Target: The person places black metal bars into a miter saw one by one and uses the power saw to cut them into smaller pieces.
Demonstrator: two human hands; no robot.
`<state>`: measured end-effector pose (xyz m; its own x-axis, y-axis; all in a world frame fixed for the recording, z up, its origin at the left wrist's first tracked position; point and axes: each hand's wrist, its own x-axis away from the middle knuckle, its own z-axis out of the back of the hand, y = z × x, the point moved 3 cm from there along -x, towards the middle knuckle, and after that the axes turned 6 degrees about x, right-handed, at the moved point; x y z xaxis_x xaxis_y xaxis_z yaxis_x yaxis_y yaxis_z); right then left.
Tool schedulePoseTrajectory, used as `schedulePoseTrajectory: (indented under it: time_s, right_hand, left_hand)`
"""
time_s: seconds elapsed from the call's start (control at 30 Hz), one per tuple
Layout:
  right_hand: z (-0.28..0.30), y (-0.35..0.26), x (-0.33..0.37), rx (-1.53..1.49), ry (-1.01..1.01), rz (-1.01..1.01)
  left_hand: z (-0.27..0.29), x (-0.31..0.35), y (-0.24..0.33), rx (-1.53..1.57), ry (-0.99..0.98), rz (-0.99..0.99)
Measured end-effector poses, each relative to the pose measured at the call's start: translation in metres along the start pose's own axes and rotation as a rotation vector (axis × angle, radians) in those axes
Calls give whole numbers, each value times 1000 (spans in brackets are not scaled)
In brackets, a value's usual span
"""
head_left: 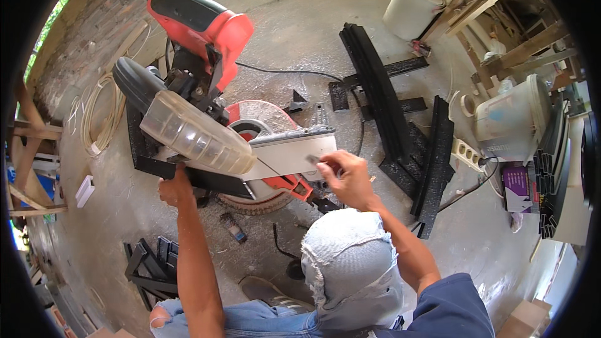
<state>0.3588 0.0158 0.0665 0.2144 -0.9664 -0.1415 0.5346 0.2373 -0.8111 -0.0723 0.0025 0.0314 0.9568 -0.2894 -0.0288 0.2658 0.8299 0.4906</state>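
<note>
On the floor in front of me stands a red and black mitre saw (231,37), its clear plastic blade guard (194,131) angled over the saw base. A black profile strip (219,181) lies on the base beneath the guard, with a cut end to the right of the guard. My left hand (175,188) is closed around this strip toward its left end; the fingers are partly hidden. Over the right part of the pale saw fence (300,150), my right hand (347,178) pinches a small grey piece (312,159), too small to name.
Long black profiles (375,94) lie crossed on the floor to the right, beside a power strip (466,153) and white buckets (510,119). Short black pieces (153,269) are piled at lower left. Coiled cable (100,112) lies at the left; my knee (350,256) rises close below the saw.
</note>
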Motion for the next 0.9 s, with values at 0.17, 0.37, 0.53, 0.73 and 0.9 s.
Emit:
schedulePoseTrajectory:
  time_s: [0.17, 0.37, 0.53, 0.73, 0.9]
  right_hand:
    - [50, 12, -18, 148, 211, -118]
    - [44, -19, -40, 65, 289, 17]
    - [45, -4, -12, -23, 325, 10]
    - [-8, -31, -4, -80, 66, 270]
    - [-38, -64, -23, -246, -238, 332]
  left_hand:
    - [-2, -17, -8, 186, -64, -65]
    - [12, -7, 4, 150, -117, -32]
    - [2, -19, 6, 187, -160, -27]
    - [37, -60, -28, 738, -517, -8]
    - [139, -61, 5, 812, -563, -79]
